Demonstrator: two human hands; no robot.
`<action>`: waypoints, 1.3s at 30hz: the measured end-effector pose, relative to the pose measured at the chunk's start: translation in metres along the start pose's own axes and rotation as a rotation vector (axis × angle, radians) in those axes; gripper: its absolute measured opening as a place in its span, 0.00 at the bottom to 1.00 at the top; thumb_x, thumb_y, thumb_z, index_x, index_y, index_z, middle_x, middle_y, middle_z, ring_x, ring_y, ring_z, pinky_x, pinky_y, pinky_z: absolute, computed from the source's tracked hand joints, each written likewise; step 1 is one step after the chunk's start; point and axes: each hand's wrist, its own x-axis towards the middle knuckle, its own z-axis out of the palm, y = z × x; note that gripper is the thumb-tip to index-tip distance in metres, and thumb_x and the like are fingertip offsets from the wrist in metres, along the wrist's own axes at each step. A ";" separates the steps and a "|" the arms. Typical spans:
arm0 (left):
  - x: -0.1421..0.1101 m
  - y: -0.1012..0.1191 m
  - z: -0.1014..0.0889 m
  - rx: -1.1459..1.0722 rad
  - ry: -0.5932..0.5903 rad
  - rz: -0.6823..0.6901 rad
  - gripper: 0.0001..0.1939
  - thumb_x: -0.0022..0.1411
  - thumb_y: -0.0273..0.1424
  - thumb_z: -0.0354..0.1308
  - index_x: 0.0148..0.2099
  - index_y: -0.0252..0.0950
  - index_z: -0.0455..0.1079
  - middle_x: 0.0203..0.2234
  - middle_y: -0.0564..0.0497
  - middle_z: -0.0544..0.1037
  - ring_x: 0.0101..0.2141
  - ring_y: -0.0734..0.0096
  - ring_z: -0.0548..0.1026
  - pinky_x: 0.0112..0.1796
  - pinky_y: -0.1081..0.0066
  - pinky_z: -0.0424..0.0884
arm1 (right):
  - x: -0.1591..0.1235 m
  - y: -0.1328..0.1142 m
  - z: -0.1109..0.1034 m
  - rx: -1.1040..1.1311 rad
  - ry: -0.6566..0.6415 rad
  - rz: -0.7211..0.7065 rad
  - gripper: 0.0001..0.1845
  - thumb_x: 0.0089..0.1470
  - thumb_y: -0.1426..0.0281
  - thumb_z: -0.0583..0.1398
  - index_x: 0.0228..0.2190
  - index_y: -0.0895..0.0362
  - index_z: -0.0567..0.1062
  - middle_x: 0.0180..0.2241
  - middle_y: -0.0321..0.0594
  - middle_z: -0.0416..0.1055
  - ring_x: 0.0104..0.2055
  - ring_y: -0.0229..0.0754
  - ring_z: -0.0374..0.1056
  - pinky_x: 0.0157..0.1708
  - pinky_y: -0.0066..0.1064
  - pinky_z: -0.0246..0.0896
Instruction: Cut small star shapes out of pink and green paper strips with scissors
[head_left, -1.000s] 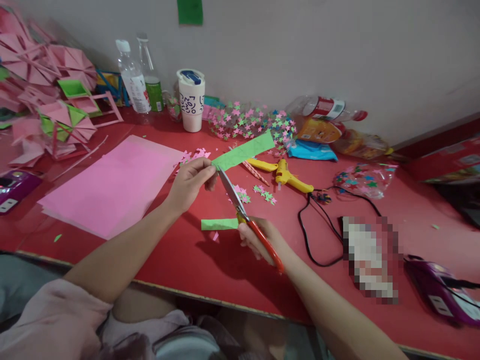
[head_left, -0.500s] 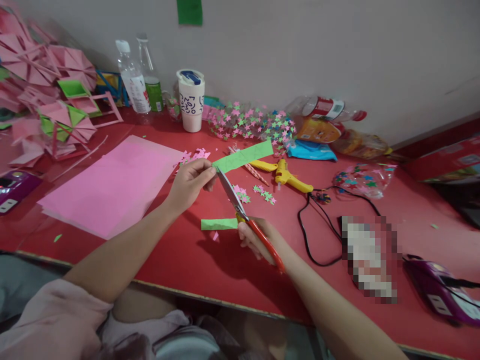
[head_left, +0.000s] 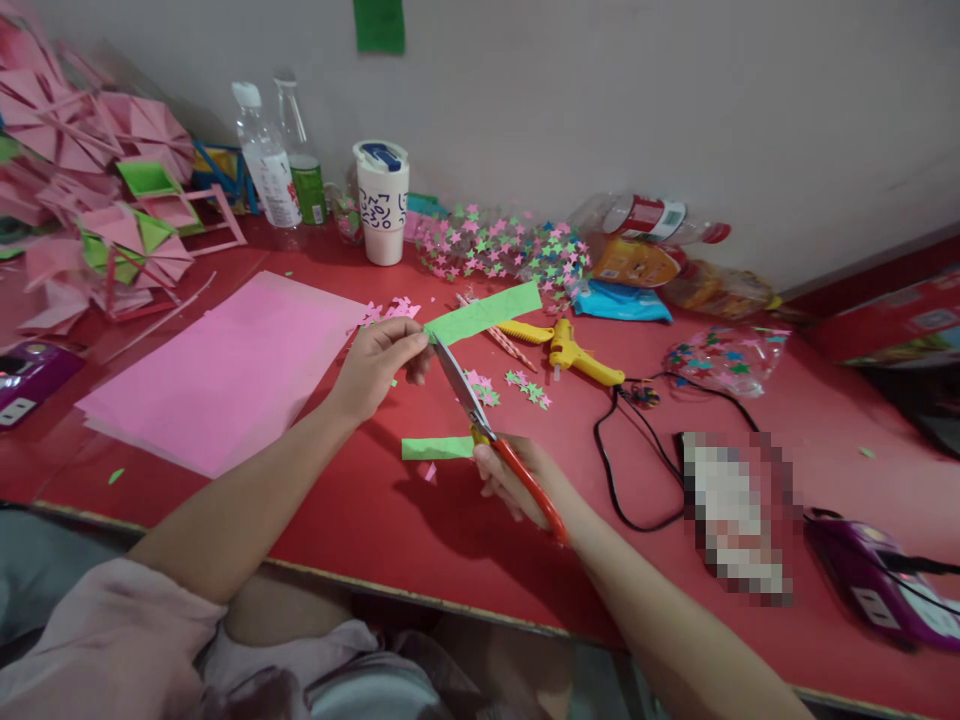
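My left hand [head_left: 381, 368] pinches one end of a green paper strip [head_left: 487, 312], which slants up to the right above the table. In my right hand [head_left: 517, 478] is a pair of scissors [head_left: 525, 482] with orange-red handles. Their blades point up and left, and the tips meet the strip's end beside my left fingertips. Another green strip [head_left: 437, 448] lies on the table just left of my right hand. Small pink and green paper stars [head_left: 527, 386] lie between and beyond my hands. A tiny pink scrap [head_left: 430, 472] is below the second strip.
Pink paper sheets [head_left: 225, 370] lie at left, with pink paper constructions [head_left: 135, 240] behind. A white cup [head_left: 384, 215] and bottles [head_left: 270, 170] stand by the wall. Right of centre are a yellow glue gun [head_left: 581, 357], its black cord [head_left: 611, 490] and a bag of stars [head_left: 724, 362].
A small green piece now shows just below my left hand, apart from the strip. My hands and the scissors have hardly moved.
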 end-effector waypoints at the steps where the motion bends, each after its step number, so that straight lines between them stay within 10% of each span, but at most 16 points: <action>1: 0.000 0.000 0.000 0.013 0.001 0.009 0.09 0.58 0.30 0.55 0.26 0.35 0.68 0.17 0.55 0.71 0.17 0.82 0.68 0.20 0.78 0.66 | 0.000 0.000 0.000 -0.005 0.003 -0.001 0.22 0.48 0.51 0.58 0.20 0.56 0.63 0.15 0.31 0.62 0.12 0.30 0.55 0.09 0.22 0.46; 12: -0.002 0.006 0.001 0.142 0.019 0.029 0.09 0.56 0.29 0.55 0.23 0.35 0.67 0.15 0.56 0.69 0.17 0.83 0.67 0.19 0.79 0.65 | 0.002 0.002 -0.003 -0.012 -0.070 -0.053 0.21 0.50 0.52 0.58 0.20 0.55 0.62 0.11 0.26 0.56 0.12 0.30 0.55 0.17 0.25 0.57; 39: -0.001 0.003 0.005 0.109 0.045 0.029 0.09 0.55 0.29 0.55 0.23 0.36 0.66 0.15 0.56 0.70 0.16 0.82 0.67 0.19 0.79 0.65 | 0.000 0.002 -0.001 -0.031 0.010 0.016 0.20 0.50 0.53 0.57 0.20 0.55 0.63 0.14 0.31 0.64 0.10 0.29 0.53 0.09 0.21 0.46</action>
